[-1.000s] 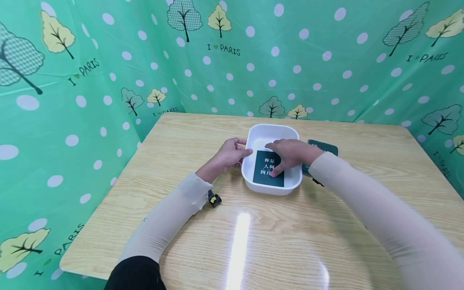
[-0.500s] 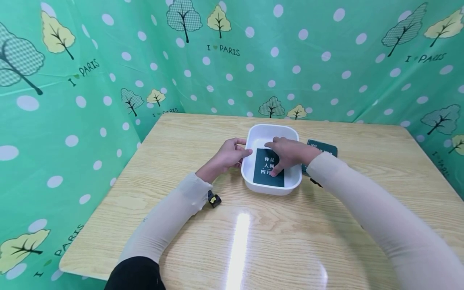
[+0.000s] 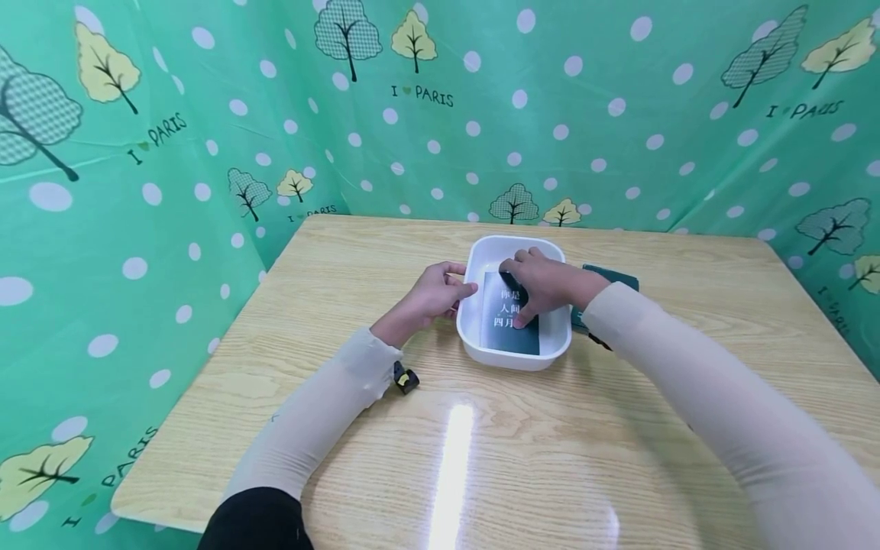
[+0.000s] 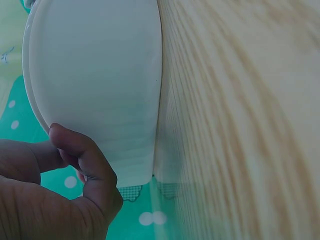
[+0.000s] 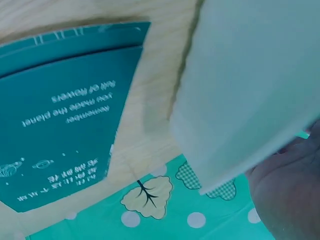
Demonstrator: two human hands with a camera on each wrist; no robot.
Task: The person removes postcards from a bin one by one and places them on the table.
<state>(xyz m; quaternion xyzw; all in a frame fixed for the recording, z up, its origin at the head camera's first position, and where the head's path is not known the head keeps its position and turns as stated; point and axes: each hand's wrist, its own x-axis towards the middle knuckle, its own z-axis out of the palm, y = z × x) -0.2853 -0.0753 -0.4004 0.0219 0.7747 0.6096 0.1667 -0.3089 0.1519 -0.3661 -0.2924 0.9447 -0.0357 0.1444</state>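
Observation:
A white plastic tub (image 3: 484,260) stands on the wooden table, its outer wall large in the left wrist view. My left hand (image 3: 435,292) pinches the tub's left rim, thumb on top and fingers beneath. Inside the tub is a dark green card (image 3: 496,336) with white Chinese characters. Its far part now catches glare. Reaching in over the tub's right side, my right hand (image 3: 545,281) pinches the card, thumb on its face and fingers at the far edge. That grip is hidden in the right wrist view, where the tub wall (image 5: 245,95) blocks it.
Just right of the tub, a second dark green card or booklet (image 5: 65,120) with white print lies on the table, partly behind my right forearm in the head view. A green patterned curtain (image 3: 440,137) hangs behind the table (image 3: 330,260). A small black device (image 3: 406,378) sits at my left wrist.
The card's far edge has shifted away from me and risen, and its face now shines with glare. My right fingers have closed on that edge. My left hand has stayed put.

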